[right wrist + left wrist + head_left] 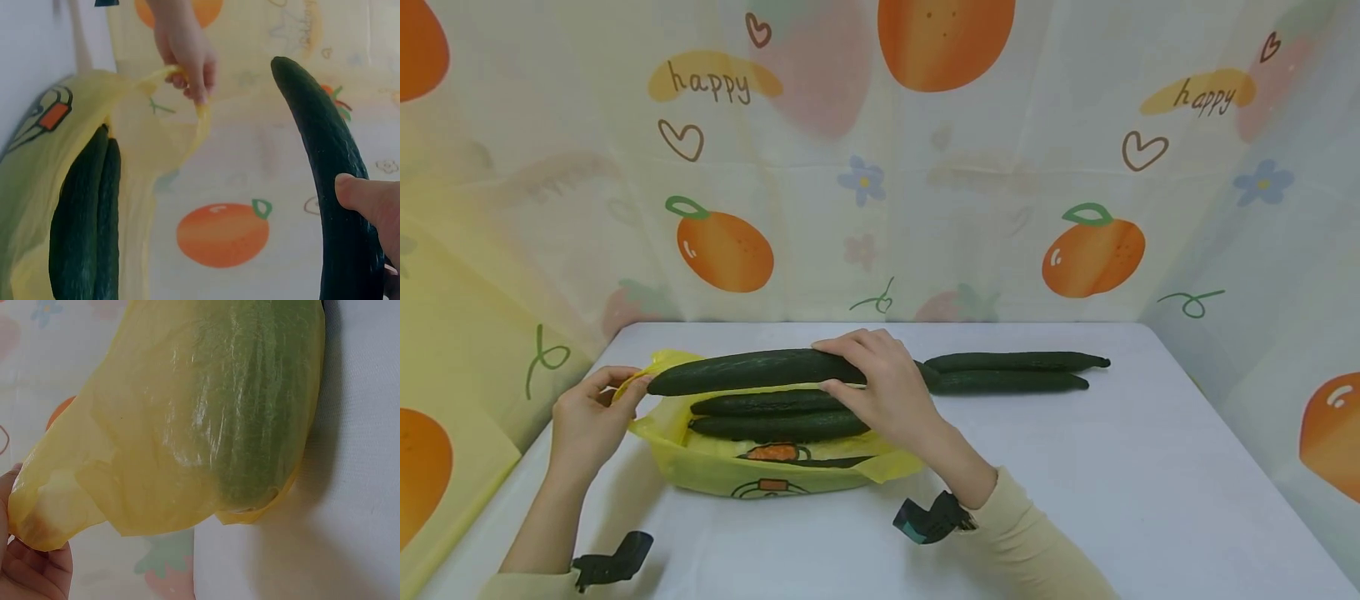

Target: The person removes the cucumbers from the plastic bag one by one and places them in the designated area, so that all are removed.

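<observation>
My left hand (583, 425) pinches the edge of a yellow plastic bag (700, 468) at its left end. In the left wrist view the bag stretches away from those fingers (44, 569), and a cucumber (269, 425) shows green through the film. My right hand (887, 392) grips a long dark green cucumber (737, 372) and holds it raised above the bag's opening, its tip pointing toward the left hand. Two cucumbers (78, 231) lie side by side within the bag; part of another dark one (820, 462) shows at the front rim.
Two more cucumbers (1015, 362) lie beside each other on the white table (1075, 483), to the right of the bag. A patterned curtain (970, 242) with oranges hangs behind the table and along both sides.
</observation>
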The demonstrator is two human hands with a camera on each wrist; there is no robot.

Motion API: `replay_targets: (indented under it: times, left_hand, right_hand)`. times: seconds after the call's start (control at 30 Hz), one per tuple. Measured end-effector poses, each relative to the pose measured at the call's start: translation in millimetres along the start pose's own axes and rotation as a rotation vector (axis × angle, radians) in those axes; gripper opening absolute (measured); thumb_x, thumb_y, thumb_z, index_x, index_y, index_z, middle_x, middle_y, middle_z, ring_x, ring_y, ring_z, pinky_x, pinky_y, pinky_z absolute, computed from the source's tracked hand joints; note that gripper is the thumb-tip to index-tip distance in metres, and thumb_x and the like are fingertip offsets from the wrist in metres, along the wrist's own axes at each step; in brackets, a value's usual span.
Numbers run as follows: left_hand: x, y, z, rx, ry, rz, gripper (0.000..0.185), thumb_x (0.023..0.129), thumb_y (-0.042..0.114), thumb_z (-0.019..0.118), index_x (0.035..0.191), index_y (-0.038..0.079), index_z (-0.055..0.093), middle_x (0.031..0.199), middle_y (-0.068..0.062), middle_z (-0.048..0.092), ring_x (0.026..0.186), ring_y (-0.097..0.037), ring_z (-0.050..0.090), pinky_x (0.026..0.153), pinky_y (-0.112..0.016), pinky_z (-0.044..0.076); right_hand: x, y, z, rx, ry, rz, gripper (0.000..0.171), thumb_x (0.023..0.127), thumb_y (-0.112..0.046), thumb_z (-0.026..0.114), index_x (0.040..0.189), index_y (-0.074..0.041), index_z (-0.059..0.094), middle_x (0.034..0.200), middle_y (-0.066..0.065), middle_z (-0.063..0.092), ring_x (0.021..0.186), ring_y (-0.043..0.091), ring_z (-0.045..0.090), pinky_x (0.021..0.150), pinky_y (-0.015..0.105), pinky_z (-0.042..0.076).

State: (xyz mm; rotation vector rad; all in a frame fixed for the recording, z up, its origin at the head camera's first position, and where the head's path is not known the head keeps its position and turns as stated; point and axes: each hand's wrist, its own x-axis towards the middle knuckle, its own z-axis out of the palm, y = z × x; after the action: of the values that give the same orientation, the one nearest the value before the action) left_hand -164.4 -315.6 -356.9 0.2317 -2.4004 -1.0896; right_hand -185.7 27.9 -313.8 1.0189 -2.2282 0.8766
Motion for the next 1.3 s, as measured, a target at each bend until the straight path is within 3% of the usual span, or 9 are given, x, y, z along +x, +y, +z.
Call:
replay_targets:
  times: [0.2,0.73,1.3]
  left_hand:
    - [1.0,-2.2,-0.8,0.010,0.001,0.004,0.016,0.084,0.026,0.068,0.089,0.012,0.065,0.058,0.020,0.055,0.051,0.003,0.048,0.040,-0.017,0.037]
    - [0.3,-2.8,-0.8,-0.022,-0.008,-0.003,0.004,0.084,0.022,0.068,0.086,0.024,0.065,0.066,0.028,0.054,0.051,0.003,0.050,0.041,-0.016,0.039]
    - [1.1,-3.2,-1.0,-0.015,-0.032,-0.044,0.004,0.085,0.026,0.067,0.088,0.026,0.065,0.065,0.026,0.054,0.053,0.002,0.050,0.042,-0.016,0.039]
  right_hand:
    - [-3.9,12.2,-9.9,-0.017,-0.012,0.023,0.037,0.080,-0.021,0.073,0.115,-0.017,0.063,0.106,-0.003,0.062,0.097,0.015,0.053,0.083,0.031,0.044]
    - [-23.7,45.9,-30.9,-0.081,-0.042,0.047,0.038,0.078,-0.019,0.075,0.113,-0.016,0.063,0.106,0.000,0.062,0.097,0.018,0.052,0.080,0.034,0.044]
    - [-50.5,84.5,-54.4,-0.116,-0.037,0.135,0.040,0.077,-0.019,0.075,0.114,-0.016,0.063,0.107,-0.001,0.063,0.101,0.020,0.052,0.083,0.037,0.044]
